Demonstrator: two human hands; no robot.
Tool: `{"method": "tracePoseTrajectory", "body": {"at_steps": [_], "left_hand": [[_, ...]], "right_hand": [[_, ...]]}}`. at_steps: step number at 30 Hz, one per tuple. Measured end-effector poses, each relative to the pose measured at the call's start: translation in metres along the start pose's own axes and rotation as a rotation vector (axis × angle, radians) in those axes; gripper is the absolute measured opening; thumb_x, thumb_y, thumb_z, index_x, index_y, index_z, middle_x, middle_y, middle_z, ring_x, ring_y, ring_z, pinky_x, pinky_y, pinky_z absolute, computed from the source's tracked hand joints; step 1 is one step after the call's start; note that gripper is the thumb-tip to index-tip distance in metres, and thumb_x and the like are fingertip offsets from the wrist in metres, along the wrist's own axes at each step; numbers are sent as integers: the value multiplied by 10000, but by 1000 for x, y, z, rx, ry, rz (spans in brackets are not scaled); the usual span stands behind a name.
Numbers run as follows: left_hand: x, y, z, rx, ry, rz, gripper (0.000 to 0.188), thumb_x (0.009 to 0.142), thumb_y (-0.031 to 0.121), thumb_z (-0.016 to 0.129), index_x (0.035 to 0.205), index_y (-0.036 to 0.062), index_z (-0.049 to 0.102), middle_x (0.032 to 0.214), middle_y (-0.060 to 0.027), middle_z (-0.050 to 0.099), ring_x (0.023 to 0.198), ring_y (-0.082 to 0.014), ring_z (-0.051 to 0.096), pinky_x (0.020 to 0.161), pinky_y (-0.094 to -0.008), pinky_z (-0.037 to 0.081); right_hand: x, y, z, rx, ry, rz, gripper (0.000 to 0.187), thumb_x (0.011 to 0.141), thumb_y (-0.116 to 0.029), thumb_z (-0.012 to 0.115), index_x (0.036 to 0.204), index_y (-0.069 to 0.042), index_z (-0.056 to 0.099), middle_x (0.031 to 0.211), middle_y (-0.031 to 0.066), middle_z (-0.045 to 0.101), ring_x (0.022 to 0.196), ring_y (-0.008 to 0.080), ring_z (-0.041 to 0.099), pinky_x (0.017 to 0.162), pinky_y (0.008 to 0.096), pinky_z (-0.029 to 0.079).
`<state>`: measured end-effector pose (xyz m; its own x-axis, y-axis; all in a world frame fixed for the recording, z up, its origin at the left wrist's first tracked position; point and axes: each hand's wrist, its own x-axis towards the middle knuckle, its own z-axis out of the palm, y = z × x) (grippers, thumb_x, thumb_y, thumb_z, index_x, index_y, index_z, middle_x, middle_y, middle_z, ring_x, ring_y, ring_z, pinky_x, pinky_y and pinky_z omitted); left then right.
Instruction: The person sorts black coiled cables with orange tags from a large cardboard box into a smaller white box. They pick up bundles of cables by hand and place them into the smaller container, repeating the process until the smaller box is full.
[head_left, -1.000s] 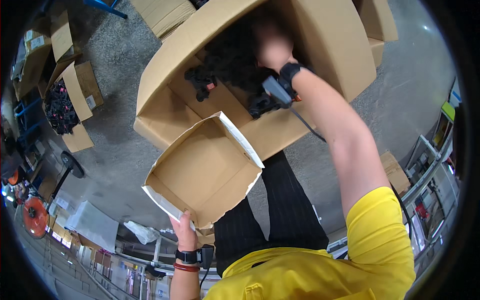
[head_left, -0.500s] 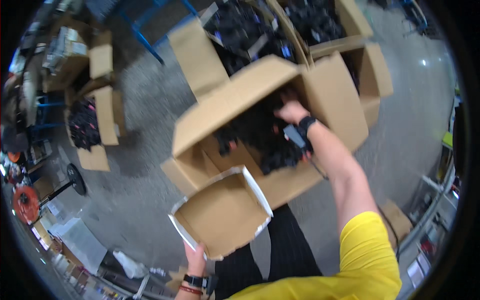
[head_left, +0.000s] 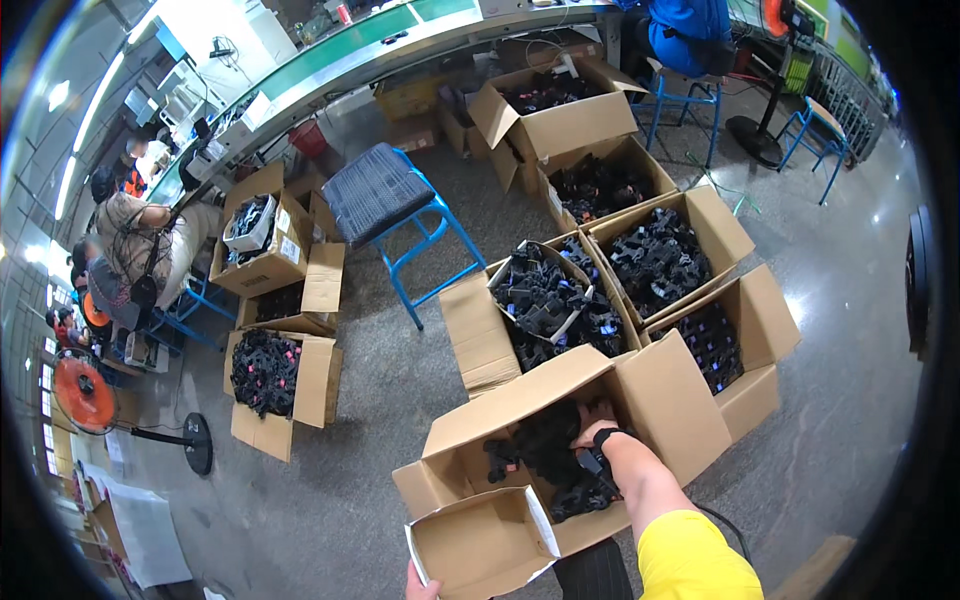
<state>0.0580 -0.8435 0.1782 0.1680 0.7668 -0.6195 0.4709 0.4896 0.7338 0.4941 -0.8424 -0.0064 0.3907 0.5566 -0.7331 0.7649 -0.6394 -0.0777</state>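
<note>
My left hand [head_left: 423, 584] grips the near left edge of a shallow cardboard tray [head_left: 478, 543], brown inside with white-edged sides and nothing in it. The tray is held over the near edge of a large open carton [head_left: 515, 403]. Inside that carton lie black plastic parts [head_left: 548, 445], heaped toward its right side. My right hand [head_left: 596, 422] reaches down into the heap with its fingers apart; the fingertips are partly lost against the dark parts. A black band with a grey device sits at my right wrist.
Beyond the carton stand several open boxes [head_left: 742, 232] of black parts. A blue-legged stool [head_left: 380, 193] is farther left, near stacked cartons [head_left: 318, 290] and a floor fan [head_left: 85, 392]. People sit along a green-topped workbench [head_left: 375, 32].
The view has tilted up, bringing the stool, workbench and people into sight. My right hand stays in the carton; my left still holds the tray at its near side.
</note>
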Motion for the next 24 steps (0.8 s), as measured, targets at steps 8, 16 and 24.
{"method": "tracePoseTrajectory", "body": {"at_steps": [8, 16, 24], "left_hand": [[17, 16, 7, 70, -78, -12, 663, 721, 52, 514, 1330, 13, 253, 1219, -143, 457, 1129, -236, 450, 962, -347, 360], [12, 27, 17, 41, -54, -102, 647, 728, 42, 487, 1327, 10, 246, 1237, -120, 421, 1151, -219, 413, 987, -329, 318], [20, 1, 7, 1, -47, -170, 605, 703, 23, 459, 1290, 15, 312, 1181, -96, 447, 1064, -208, 453, 912, -311, 374]], "right_hand": [[-20, 4, -10, 274, 100, 83, 1050, 563, -291, 766, 1408, -165, 155, 1424, 146, 253, 1332, 359, 138, 1082, 469, 149], [-108, 32, 3, 862, 392, 21, 863, 573, -260, 742, 1307, -170, 297, 1124, 230, 460, 1080, 402, 420, 952, 447, 327], [-222, -85, -31, 590, 442, -747, 937, 420, -145, 781, 1269, -105, 387, 950, 114, 493, 975, 311, 459, 864, 425, 344]]}}
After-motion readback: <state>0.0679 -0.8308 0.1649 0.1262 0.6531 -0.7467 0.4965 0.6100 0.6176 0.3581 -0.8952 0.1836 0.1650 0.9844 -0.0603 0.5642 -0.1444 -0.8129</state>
